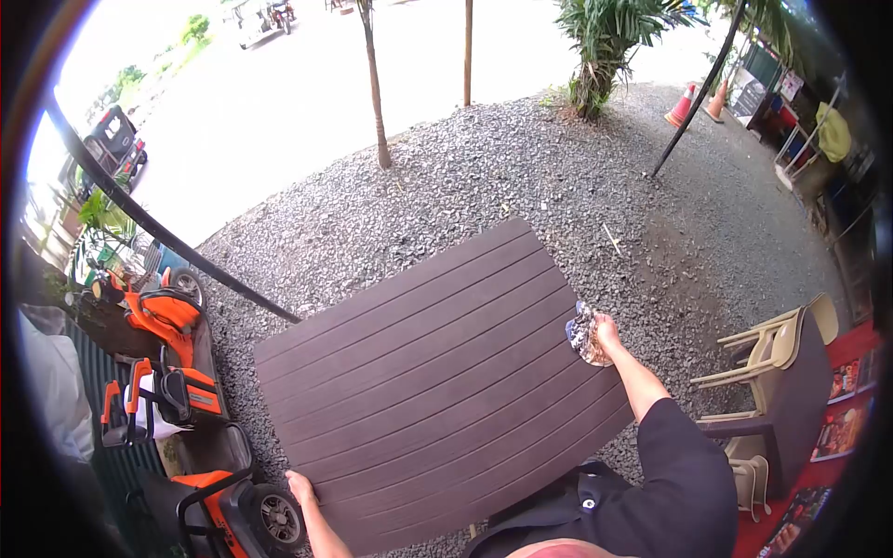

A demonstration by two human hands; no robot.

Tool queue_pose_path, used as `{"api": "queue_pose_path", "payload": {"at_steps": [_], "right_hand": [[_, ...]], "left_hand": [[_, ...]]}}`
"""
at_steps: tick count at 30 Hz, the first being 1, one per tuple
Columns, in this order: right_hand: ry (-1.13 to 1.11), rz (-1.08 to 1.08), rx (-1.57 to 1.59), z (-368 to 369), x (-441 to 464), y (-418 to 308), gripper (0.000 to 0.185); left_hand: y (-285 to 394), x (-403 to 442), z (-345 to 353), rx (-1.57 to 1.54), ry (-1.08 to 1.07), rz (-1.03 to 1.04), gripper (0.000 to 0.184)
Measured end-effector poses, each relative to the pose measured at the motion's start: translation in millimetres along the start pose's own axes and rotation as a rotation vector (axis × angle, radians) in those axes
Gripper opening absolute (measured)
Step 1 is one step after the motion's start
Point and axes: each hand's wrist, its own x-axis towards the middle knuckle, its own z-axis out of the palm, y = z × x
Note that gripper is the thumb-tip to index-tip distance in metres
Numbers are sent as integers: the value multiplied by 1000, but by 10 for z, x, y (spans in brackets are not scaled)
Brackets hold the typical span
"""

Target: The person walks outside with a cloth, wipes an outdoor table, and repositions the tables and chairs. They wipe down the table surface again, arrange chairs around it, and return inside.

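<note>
A dark brown slatted tabletop (446,372) fills the middle of the head view, set at a slant over the gravel. My left hand (300,487) is closed at its lower left edge, thumb on top and the other fingers mostly hidden. At the opposite, right edge, my right hand (606,337) grips a crumpled, patterned cloth (585,337), which lies over the rim of the wood. Whether the right fingers also hold the wood itself cannot be seen. The table's legs are hidden beneath the top.
Orange and black ride-on vehicles (191,395) stand close on the left. Beige chairs (777,349) and a brown table (800,409) are on the right. A dark pole (177,237) slants down at left; a thin tree trunk (375,93) and traffic cone (681,107) stand farther off.
</note>
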Motion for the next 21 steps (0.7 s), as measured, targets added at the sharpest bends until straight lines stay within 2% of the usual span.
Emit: {"api": "queue_pose_path", "payload": {"at_steps": [2, 4, 5, 6, 7, 8, 9, 10, 12, 15, 16, 17, 19, 21], "right_hand": [[-9, -49, 136, -9, -12, 243, 44], [-89, 17, 259, 168, 212, 991, 47], [-57, -18, 224, 76, 89, 996, 49], [1, 13, -36, -191, -266, 562, 49], [-56, 73, 214, -120, -54, 916, 50], [-63, 117, 379, -121, -36, 986, 43], [-94, 141, 566, -353, -337, 516, 36], [-133, 122, 552, -448, -240, 553, 31], [-138, 156, 604, -679, -208, 458, 34], [-134, 184, 672, -898, -281, 245, 40], [-123, 165, 468, -936, -335, 112, 42], [-84, 157, 343, -789, -99, 378, 43], [45, 13, 191, -555, 154, 430, 44], [30, -13, 113, -412, 423, 502, 46]], "left_hand": [[-329, -1, -12, 11, 0, 9, 72], [-542, -30, -42, -53, 21, 44, 71], [-483, -97, -24, -94, 9, -6, 70], [-65, -445, -82, -145, 0, -67, 69], [51, -653, -194, -187, -1, -135, 68], [-126, -441, -87, -132, -17, -57, 67], [-177, -241, 25, -80, -35, 35, 66], [-186, -240, 36, -123, -62, 53, 65], [-83, -188, 64, -192, -124, 99, 63], [117, -365, 147, -197, -78, 59, 63], [157, -391, 247, -81, -30, 83, 63], [238, -370, 363, 31, 22, 23, 63], [408, -222, 470, -49, -42, 55, 64], [859, -510, 269, 21, -61, 0, 68]]}}
